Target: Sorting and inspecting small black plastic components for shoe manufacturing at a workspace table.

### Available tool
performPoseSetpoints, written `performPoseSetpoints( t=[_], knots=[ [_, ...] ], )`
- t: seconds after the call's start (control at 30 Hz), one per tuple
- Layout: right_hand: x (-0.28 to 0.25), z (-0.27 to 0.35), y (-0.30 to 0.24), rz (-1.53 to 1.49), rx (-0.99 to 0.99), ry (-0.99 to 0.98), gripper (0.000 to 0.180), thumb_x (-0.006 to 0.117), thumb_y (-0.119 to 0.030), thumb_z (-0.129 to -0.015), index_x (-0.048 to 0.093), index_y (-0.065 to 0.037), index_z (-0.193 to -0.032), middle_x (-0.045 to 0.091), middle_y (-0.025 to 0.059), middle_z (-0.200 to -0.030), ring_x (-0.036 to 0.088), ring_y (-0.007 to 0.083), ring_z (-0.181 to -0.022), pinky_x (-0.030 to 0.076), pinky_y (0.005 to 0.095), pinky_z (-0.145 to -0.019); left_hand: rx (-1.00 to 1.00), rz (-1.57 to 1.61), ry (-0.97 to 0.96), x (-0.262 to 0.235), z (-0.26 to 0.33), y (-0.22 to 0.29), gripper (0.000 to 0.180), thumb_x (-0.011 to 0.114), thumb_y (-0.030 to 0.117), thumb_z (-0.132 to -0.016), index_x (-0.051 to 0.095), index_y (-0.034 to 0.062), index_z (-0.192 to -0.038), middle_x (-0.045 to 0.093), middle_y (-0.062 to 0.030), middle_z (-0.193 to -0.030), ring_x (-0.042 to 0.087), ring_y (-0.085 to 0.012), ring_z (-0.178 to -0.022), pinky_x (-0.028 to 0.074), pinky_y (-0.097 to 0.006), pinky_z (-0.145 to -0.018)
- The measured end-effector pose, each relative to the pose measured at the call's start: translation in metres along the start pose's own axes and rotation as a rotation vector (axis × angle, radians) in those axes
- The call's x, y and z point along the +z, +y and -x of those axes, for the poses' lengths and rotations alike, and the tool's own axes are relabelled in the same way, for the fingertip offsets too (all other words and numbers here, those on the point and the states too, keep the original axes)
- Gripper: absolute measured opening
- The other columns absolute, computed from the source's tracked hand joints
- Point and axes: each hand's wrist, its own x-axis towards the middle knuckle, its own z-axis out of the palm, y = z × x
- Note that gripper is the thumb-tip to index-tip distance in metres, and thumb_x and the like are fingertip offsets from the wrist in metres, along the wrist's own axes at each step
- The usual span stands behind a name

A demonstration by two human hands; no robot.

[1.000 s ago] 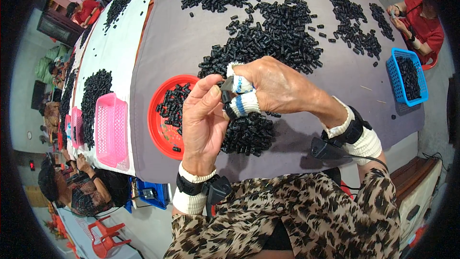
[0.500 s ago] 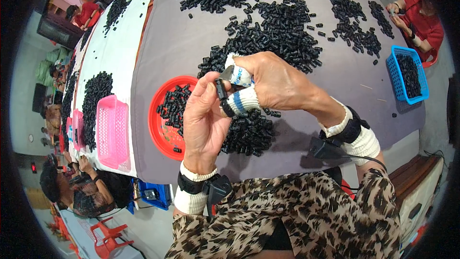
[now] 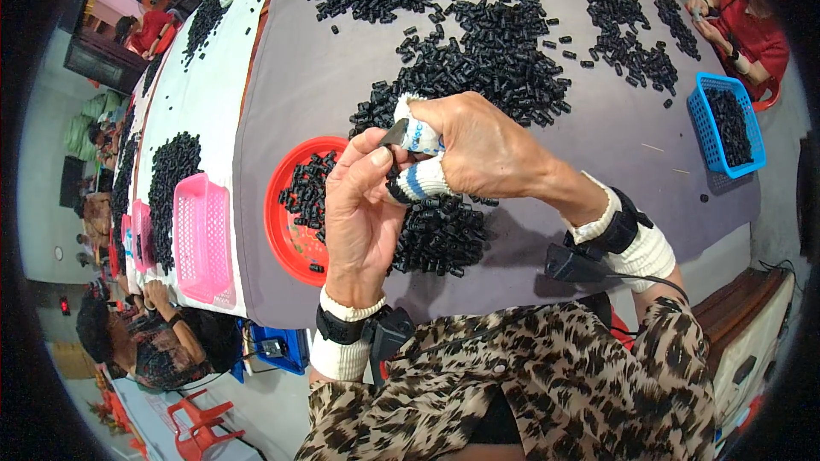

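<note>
The left hand [image 3: 363, 213] was curled up, and its thumb and fingertips pinched a small black piece [image 3: 395, 177]. The right hand [image 3: 478, 149] was closed too, with cloth wraps on its fingers [image 3: 418, 181], and it pressed a thin grey blade [image 3: 395, 131] just above that piece. Both hands met right over the red plate [image 3: 282, 230], so bits could drop there. More black pieces [image 3: 440, 235] lay in a pile just under the fingers. To do this well, I think the piece needed a tight, steady pinch, and the blade should only touch the wrapped fingers.
</note>
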Motion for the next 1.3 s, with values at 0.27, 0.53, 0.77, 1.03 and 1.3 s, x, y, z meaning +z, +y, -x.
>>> performPoseSetpoints(
  t=[0.27, 0.53, 0.77, 1.03, 1.3],
  knots=[
    [-0.005, 0.000, -0.001, -0.040, 0.032, 0.002, 0.030, 0.069, -0.023, -0.064, 0.059, 0.002, -0.076, 0.058, 0.0128, -0.064, 0.057, 0.0199, -0.059, 0.044, 0.0315, -0.056, 0.031, 0.011, -0.014, 0.004, 0.003, -0.001, 0.025, 0.054, 0.008, -0.086, 0.052, -0.0032, -0.109, 0.061, -0.0118, -0.094, 0.059, -0.0154, -0.085, 0.049, -0.026, -0.078],
    [-0.003, 0.000, -0.004, -0.066, 0.082, -0.083, 0.032, 0.069, -0.027, -0.066, 0.059, 0.001, -0.075, 0.056, 0.0106, -0.064, 0.052, 0.0196, -0.057, 0.042, 0.0322, -0.056, 0.024, 0.038, -0.069, -0.005, 0.006, 0.001, 0.025, 0.054, 0.008, -0.087, 0.053, -0.0016, -0.110, 0.061, -0.0103, -0.096, 0.059, -0.0155, -0.087, 0.049, -0.028, -0.080],
    [-0.002, -0.003, -0.001, 0.016, 0.004, -0.133, 0.035, 0.068, -0.029, -0.067, 0.056, 0.003, -0.075, 0.054, 0.0115, -0.062, 0.051, 0.0213, -0.056, 0.041, 0.0344, -0.056, 0.041, -0.003, -0.020, -0.004, 0.008, 0.000, 0.023, 0.054, 0.006, -0.087, 0.054, -0.0024, -0.108, 0.061, -0.0098, -0.097, 0.061, -0.0150, -0.086, 0.052, -0.027, -0.077],
    [0.000, -0.005, -0.002, 0.057, 0.037, -0.173, 0.041, 0.068, -0.034, -0.065, 0.056, 0.004, -0.073, 0.055, 0.0156, -0.062, 0.055, 0.0268, -0.058, 0.041, 0.0360, -0.056, 0.052, -0.024, -0.085, -0.015, 0.009, 0.002, 0.026, 0.051, 0.007, -0.088, 0.049, -0.0029, -0.112, 0.059, -0.0117, -0.102, 0.060, -0.0191, -0.092, 0.052, -0.032, -0.080],
    [0.004, -0.006, 0.004, 0.088, 0.024, -0.164, 0.041, 0.067, -0.034, -0.066, 0.055, 0.005, -0.072, 0.056, 0.0160, -0.062, 0.055, 0.0267, -0.055, 0.041, 0.0363, -0.055, 0.062, -0.099, -0.057, -0.012, 0.011, 0.004, 0.024, 0.052, 0.008, -0.088, 0.050, -0.0024, -0.109, 0.061, -0.0106, -0.099, 0.062, -0.0179, -0.088, 0.054, -0.031, -0.076]
  ],
)
